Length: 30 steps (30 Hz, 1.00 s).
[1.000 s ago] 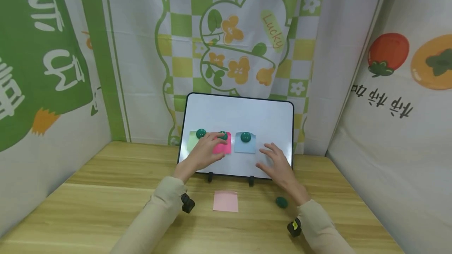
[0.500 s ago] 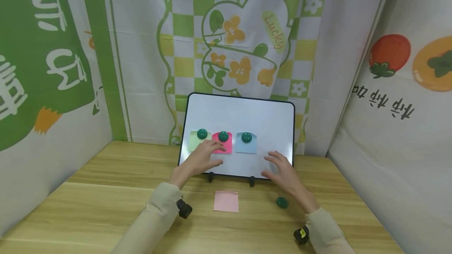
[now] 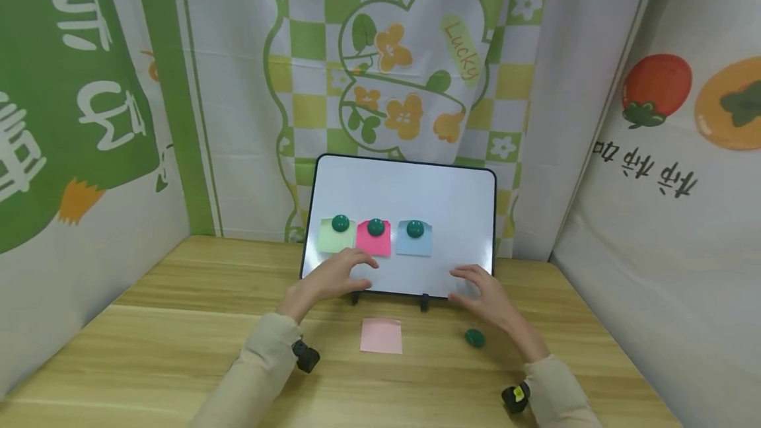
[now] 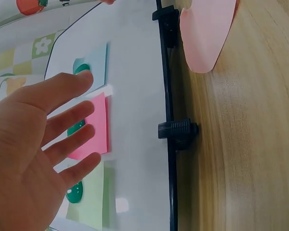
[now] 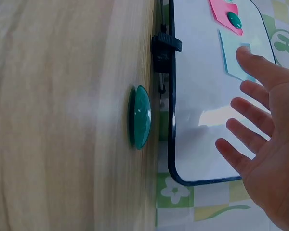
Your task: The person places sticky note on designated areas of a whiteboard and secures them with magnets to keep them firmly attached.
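A whiteboard (image 3: 404, 183) with a black frame leans upright on the table. Three sticky notes hang on it in a row: light green (image 3: 328, 244), bright pink (image 3: 370, 247) and light blue (image 3: 414, 248), each under a round green magnet (image 3: 415, 228). Before the lower left of the board is my left hand (image 3: 333, 276), fingers spread loosely, holding nothing. My right hand (image 3: 490, 299) hovers by the lower right corner, also holding nothing. On the table lie a pale pink sticky note (image 3: 381, 336) and a loose green magnet (image 3: 475, 338), the magnet close to my right hand.
Black stand clips (image 3: 425, 302) hold the board's lower edge. The wooden table (image 3: 166, 349) runs out on both sides. Printed cloth (image 3: 238, 84) hangs behind and at the sides.
Both hands have drawn back and down from the board; the left has uncovered the green and pink notes, and the right has shifted slightly to the right. Notes and magnets stay in place.
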Motion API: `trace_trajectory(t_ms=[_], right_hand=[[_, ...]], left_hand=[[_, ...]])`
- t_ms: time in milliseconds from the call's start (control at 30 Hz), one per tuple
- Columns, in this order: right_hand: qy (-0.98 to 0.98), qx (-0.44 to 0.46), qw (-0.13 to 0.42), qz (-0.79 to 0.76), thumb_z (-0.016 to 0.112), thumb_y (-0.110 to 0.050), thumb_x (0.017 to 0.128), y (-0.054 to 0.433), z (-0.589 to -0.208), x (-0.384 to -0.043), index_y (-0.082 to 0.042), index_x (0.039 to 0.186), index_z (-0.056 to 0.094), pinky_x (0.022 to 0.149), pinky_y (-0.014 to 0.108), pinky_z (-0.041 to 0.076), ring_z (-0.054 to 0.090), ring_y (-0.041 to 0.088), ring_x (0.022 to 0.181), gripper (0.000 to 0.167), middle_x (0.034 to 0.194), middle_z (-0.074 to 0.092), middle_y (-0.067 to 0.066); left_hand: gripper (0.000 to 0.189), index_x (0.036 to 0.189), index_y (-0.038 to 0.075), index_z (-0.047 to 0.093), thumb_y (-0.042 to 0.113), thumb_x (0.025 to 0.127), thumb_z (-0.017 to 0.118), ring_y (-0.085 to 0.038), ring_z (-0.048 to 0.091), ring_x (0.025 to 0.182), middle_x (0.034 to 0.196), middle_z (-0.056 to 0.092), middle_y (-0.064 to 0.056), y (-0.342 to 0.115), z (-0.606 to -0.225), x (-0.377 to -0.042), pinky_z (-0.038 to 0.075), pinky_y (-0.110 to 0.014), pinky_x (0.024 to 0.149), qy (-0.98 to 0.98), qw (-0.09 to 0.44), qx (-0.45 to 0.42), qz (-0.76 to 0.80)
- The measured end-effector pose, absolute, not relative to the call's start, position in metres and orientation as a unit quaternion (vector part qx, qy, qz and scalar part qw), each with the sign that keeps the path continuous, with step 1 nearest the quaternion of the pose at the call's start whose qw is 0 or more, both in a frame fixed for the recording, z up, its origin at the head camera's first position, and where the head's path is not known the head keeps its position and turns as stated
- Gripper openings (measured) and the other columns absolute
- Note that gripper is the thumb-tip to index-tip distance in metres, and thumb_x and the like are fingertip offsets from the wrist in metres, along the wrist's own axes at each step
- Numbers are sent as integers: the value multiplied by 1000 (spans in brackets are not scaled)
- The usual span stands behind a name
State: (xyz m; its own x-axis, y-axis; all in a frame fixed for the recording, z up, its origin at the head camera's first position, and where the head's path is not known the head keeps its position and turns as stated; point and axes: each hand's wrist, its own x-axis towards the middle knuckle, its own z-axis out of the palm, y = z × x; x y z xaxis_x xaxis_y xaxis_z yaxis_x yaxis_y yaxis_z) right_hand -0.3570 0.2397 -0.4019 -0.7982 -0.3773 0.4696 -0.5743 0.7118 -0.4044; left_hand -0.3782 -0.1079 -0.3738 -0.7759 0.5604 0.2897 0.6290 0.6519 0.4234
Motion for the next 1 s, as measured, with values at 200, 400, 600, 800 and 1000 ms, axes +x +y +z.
trace_trajectory(t_ms=[200, 400, 600, 800, 1000], right_hand=[[-911, 273, 112, 290, 72, -30, 91, 256, -406, -356, -5, 127, 64, 92, 48, 55, 60, 33, 119, 45, 130, 63, 13], [-906, 286, 85, 301, 70, -32, 92, 270, -411, -355, -3, 128, 63, 93, 51, 54, 59, 36, 120, 46, 129, 64, 13], [-899, 303, 52, 314, 70, -34, 92, 277, -414, -356, -5, 128, 63, 96, 51, 53, 59, 35, 121, 46, 129, 64, 10], [-893, 325, 37, 308, 70, -31, 93, 280, -420, -362, -6, 125, 65, 94, 47, 55, 61, 31, 118, 41, 126, 65, 10], [-892, 330, 31, 306, 71, -32, 91, 282, -422, -364, -6, 124, 66, 95, 46, 53, 59, 20, 118, 42, 125, 66, 6]], left_hand=[[32, 125, 7, 65, 17, 94, 67, -29, 57, 124, 128, 65, -8, -107, -382, -381, 46, -47, 107, -897, -6, -342, -280], [31, 123, 4, 65, 14, 94, 68, -31, 59, 121, 126, 66, -13, -102, -388, -383, 47, -48, 105, -892, -42, -361, -270], [29, 120, 3, 67, 13, 93, 68, -29, 61, 118, 121, 68, -10, -101, -392, -381, 47, -46, 105, -892, -57, -364, -260], [28, 117, 6, 69, 15, 91, 70, -28, 61, 114, 116, 69, -7, -100, -395, -379, 49, -44, 102, -896, -76, -360, -250], [28, 115, 6, 70, 15, 89, 72, -27, 61, 110, 114, 70, -7, -100, -395, -377, 49, -44, 98, -897, -90, -359, -242]])
